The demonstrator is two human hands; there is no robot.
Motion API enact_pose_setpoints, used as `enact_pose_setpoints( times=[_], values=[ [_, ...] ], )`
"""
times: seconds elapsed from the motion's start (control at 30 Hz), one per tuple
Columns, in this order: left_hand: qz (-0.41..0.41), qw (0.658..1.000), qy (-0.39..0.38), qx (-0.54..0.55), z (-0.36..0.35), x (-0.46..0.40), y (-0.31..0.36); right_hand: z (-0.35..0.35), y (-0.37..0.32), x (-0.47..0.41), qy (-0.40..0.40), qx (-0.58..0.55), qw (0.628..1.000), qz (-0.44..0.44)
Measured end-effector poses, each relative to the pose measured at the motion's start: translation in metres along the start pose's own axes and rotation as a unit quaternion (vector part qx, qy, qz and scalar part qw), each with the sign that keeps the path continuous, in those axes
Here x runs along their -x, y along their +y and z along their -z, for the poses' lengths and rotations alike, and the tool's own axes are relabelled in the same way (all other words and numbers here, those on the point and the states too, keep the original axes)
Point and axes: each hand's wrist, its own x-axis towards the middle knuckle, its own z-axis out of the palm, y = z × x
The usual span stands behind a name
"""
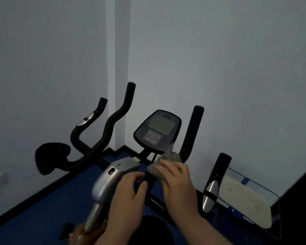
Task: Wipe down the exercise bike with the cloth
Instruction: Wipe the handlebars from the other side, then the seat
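Right hand (177,181) grasps the grey cloth (168,161), pressed to the exercise bike (113,175) stem just below the console (157,131). Left hand (129,195) curls around the black stem beside the silver housing.

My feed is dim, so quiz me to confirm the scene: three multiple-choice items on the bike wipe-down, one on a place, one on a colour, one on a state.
1. Where is the cloth?
A. on the saddle
B. just below the console
C. on the floor

2. What colour is the floor?
A. blue
B. red
C. white

3. What is the right hand doing?
A. hanging idle
B. pressing console buttons
C. holding the cloth

Answers: 1 B, the grey cloth sits under the console's lower edge; 2 A, blue flooring shows around the bike; 3 C, its fingers curl over the cloth.
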Motion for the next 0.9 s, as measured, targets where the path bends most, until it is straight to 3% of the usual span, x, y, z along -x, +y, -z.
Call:
enact_pose_setpoints(
  times=[0.1,0.2,0.33,0.47,0.57,0.63,0.77,0.9],
  values=[
    [-0.008,0.999,-0.002,-0.046,0.005,0.002,0.002,0.009,0.012,-0.005,-0.021,-0.035,0.999,0.031],
    [-0.039,0.993,-0.017,-0.109,0.002,0.007,0.004,0.026,0.025,-0.035,0.025,-0.025,0.999,-0.009],
    [-0.033,0.994,-0.048,-0.095,0.001,0.007,0.0,0.0,0.007,-0.024,0.008,0.042,0.996,-0.08],
    [-0.029,0.993,-0.051,-0.103,0.001,0.007,-0.001,-0.003,0.008,-0.004,0.028,-0.018,0.999,-0.041],
    [-0.029,0.991,-0.042,-0.122,0.001,0.007,0.0,0.021,0.028,-0.03,0.048,-0.07,0.994,-0.068],
    [-0.026,0.992,-0.044,-0.119,0.001,0.008,0.001,0.03,0.035,-0.05,0.079,-0.064,0.991,-0.087],
    [-0.027,0.991,-0.051,-0.124,0.002,0.01,0.004,0.013,0.034,-0.043,0.067,0.02,0.988,-0.14],
    [-0.026,0.99,-0.051,-0.128,0.002,0.01,0.004,0.004,0.032,-0.015,0.067,-0.031,0.984,-0.163]
  ],
)
